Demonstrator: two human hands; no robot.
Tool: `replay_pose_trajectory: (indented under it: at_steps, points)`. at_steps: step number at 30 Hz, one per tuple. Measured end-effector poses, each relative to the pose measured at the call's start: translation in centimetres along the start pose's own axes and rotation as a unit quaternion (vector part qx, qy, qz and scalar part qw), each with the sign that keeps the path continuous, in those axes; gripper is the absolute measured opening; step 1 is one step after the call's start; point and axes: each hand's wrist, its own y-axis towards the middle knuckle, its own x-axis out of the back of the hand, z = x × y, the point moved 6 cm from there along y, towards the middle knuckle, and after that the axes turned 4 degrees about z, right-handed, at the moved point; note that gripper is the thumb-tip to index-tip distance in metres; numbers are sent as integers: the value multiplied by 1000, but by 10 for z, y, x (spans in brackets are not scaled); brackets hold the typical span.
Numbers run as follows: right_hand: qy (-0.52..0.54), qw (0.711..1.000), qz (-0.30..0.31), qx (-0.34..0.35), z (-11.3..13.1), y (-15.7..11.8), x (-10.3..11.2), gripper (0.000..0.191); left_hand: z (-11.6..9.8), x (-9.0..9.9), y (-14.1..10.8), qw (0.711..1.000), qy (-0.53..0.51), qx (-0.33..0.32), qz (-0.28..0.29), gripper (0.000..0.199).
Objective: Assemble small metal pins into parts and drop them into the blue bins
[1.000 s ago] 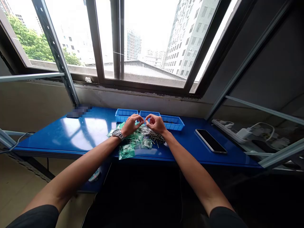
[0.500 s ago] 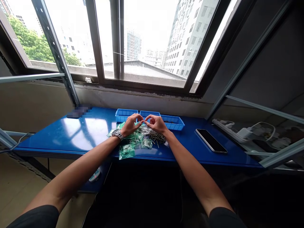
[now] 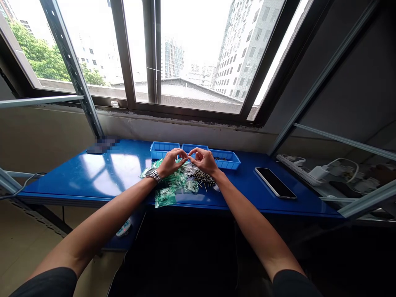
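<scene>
My left hand [image 3: 171, 162], with a metal watch on its wrist, is closed in a pinch. Its fingertips meet those of my right hand [image 3: 202, 160], which pinches too. Whatever lies between the fingertips is too small to make out. Below the hands, green-and-clear plastic packets [image 3: 165, 197] are spread in a heap. To their right is a loose pile of screws [image 3: 204, 178], partly under my right hand. Behind the hands stand a left blue bin [image 3: 161, 153], a middle blue bin [image 3: 194, 147] and a right blue bin [image 3: 230, 164] holding small dark pieces.
A phone [image 3: 275, 183] lies on the blue table [image 3: 74, 175] to the right. Past it, a power strip with a white plug [image 3: 318, 173] rests on a side shelf. Metal shelf posts rise at both sides, and a window is behind the table.
Both hands stay almost in place, fingertips together. Only a slight shift of the fingers shows.
</scene>
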Motion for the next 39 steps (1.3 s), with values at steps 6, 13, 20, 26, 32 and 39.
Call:
replay_pose_trajectory:
  at_steps: [6, 13, 20, 26, 32, 39]
  points:
    - [12, 1000, 6, 0, 2, 0, -1, 25, 2, -3, 0, 1000, 8, -1, 5, 14]
    - [18, 998, 50, -24, -9, 0, -6, 32, -1, 5, 0, 999, 4, 6, -38, 18]
    - [16, 998, 55, -26, -10, 0, -8, 35, -3, 6, 0, 999, 0, -2, -41, 16]
    - [22, 1000, 6, -19, -7, 0, 0, 35, 1, 2, 0, 1000, -5, 11, -18, 16]
    - [23, 1000, 12, -13, -2, 1, -3, 35, 2, -5, -1, 1000, -17, 6, 21, 19]
    - [23, 999, 9, -26, -6, 0, 0, 30, 3, 2, 0, 999, -10, 20, -23, 15]
